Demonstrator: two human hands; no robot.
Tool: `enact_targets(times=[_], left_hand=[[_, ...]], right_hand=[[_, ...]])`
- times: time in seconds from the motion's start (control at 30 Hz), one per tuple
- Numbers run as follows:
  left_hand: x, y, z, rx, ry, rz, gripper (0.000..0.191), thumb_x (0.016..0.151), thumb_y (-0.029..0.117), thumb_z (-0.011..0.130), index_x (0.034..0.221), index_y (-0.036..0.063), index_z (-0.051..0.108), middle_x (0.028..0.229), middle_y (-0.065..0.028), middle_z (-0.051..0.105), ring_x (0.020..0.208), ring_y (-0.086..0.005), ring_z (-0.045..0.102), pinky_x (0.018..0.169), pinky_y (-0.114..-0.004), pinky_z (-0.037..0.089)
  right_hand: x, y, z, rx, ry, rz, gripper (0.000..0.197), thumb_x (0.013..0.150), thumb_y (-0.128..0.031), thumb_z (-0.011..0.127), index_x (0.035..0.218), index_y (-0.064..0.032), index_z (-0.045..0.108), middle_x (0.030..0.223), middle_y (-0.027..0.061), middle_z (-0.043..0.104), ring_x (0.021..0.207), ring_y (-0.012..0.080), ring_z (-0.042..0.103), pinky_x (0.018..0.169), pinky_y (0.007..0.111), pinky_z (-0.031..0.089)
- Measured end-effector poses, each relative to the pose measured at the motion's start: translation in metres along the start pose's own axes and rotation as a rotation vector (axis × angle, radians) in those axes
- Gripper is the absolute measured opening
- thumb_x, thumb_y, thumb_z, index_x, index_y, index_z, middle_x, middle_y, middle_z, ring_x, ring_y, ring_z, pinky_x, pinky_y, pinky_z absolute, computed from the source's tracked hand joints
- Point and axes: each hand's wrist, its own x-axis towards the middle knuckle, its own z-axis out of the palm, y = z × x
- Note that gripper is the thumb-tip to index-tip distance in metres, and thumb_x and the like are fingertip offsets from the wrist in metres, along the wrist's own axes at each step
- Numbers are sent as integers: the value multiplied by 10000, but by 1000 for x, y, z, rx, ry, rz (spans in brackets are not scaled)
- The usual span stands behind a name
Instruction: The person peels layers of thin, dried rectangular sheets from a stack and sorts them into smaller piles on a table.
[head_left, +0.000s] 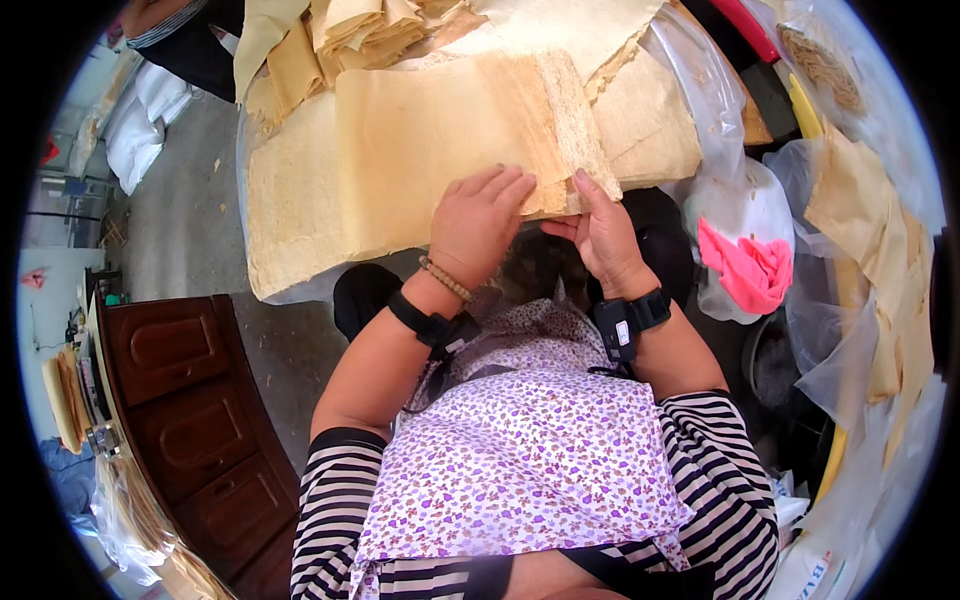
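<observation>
A wide, thin tan sheet (442, 142), maybe tofu skin, lies across a stack of similar sheets (292, 217) before me. My left hand (480, 214) rests flat on its near edge, fingers together and pointing up and right. At the sheet's near right corner, my right hand (600, 232) pinches the rough, pale border (574, 124), thumb on top and fingers curled below. The sheet's right part shows wrinkled, darker layers beside this border. More sheets (652, 112) lie under it to the right.
Folded sheets (367, 30) are piled at the back. Clear plastic film (697, 82) and a pink cloth (750, 266) lie to the right. A dark wooden cabinet (187, 390) stands at the lower left. Part of another person (187, 45) shows at the upper left, near white sacks (142, 120).
</observation>
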Motion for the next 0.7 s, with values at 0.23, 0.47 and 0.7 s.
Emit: enact_targets(times=[0.23, 0.47, 0.7], left_hand=[[-11, -10, -25, -354, 32, -113, 499, 797, 209, 752, 1260, 72, 622, 1261, -154, 642, 1205, -332, 582, 1016, -423, 459], [-14, 4, -19, -53, 68, -186, 415, 816, 268, 741, 1161, 64, 637, 1170, -127, 661, 1108, -317, 607, 949, -414, 478], [0, 11, -16, -39, 80, -118, 424, 808, 309, 739, 1153, 80, 644, 1140, -69, 672, 1105, -260, 601, 907, -422, 479]], right_hand=[[-5, 4, -2, -75, -163, 29, 421, 1026, -358, 541, 1284, -27, 576, 1152, 116, 693, 969, 228, 699, 829, 373, 577], [0, 10, -12, 7, -164, 49, 402, 1072, -345, 408, 1312, -52, 544, 1178, 128, 682, 1019, 256, 683, 878, 424, 553], [2, 14, -11, -66, -132, -51, 414, 1079, -319, 397, 1351, -25, 505, 1225, 136, 657, 1045, 249, 677, 895, 414, 553]])
